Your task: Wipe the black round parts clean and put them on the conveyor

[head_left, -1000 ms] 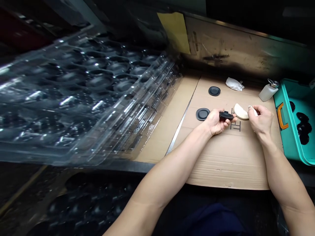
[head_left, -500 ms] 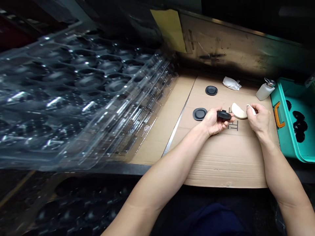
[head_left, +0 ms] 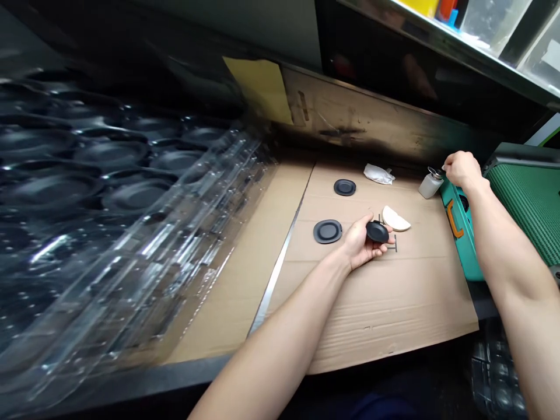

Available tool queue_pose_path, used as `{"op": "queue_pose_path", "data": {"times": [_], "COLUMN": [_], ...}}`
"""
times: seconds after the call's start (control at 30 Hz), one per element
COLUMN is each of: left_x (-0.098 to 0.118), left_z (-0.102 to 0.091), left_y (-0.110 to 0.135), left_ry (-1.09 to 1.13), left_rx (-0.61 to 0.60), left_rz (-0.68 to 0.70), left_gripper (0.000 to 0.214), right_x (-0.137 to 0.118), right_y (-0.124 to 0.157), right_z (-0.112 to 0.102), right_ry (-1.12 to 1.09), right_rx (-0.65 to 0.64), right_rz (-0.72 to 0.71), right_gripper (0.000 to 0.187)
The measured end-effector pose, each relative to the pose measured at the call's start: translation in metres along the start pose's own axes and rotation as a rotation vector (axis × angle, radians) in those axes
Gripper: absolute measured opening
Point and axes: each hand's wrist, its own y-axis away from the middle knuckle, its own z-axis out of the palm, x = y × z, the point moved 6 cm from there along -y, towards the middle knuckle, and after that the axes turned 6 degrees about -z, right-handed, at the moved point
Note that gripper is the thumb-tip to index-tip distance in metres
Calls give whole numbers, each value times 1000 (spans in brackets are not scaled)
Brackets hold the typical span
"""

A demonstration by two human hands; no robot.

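My left hand (head_left: 363,242) is closed round the edge of a black oval plastic cap (head_left: 377,231), tilted above the cardboard. My right hand (head_left: 464,169) is raised at the far right, fingers bent together beside the metal top of a white dispenser bottle (head_left: 430,184); what they hold is hidden. A cream half-round pad (head_left: 396,219) lies just beyond my left hand. Two flat black oval plastic pieces rest on the board, a nearer one (head_left: 328,231) and a farther one (head_left: 345,187). A crumpled white cloth (head_left: 378,174) lies at the back.
Clear plastic trays (head_left: 175,256) with black parts are stacked at left. A teal bin (head_left: 470,256) with an orange handle stands at right, partly behind my right arm, next to a green ribbed surface (head_left: 529,192). A cardboard sheet (head_left: 385,303) covers the tabletop. A shelf runs above.
My right hand has moved from near the pad, where it pinched a small white piece, up and away to the bottle. My left hand still holds the cap. The view has swung right.
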Motion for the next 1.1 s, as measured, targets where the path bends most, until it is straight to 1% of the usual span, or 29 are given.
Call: {"op": "queue_pose_path", "data": {"times": [0.07,0.17,0.27,0.37,0.57,0.7,0.97,1.0,1.03,1.1], "left_x": [0,0,-1,-2,-2,-1,-1,-1,0,0], "left_z": [1,1,0,-1,0,0,0,1,1,2], "left_y": [-1,-4,-7,-9,-9,-10,-10,-9,-9,-7], "left_ry": [-6,-29,-36,-37,-44,-47,-62,-67,-69,-70], "left_rx": [-9,-20,-37,-41,-39,-58,-41,-39,-37,-32], "left_rz": [-2,1,3,2,-6,6,18,20,23,35], "left_gripper": [55,56,58,58,56,56,58,57,57,56], "right_x": [-3,-14,-22,-25,-24,-23,-23,-22,-20,-17], "right_y": [-12,-18,-18,-20,-21,-19,-18,-18,-19,-17], "right_z": [2,10,17,18,12,10,15,12,5,-20], "right_ry": [140,280,380,438,448,434,384,365,335,241], "right_rx": [-70,-126,-147,-141,-153,-152,-168,-157,-120,31], "right_rz": [-92,-222,-276,-298,-324,-295,-289,-282,-268,-220], "right_gripper": [27,26,24,24,25,27,22,22,23,27]}}
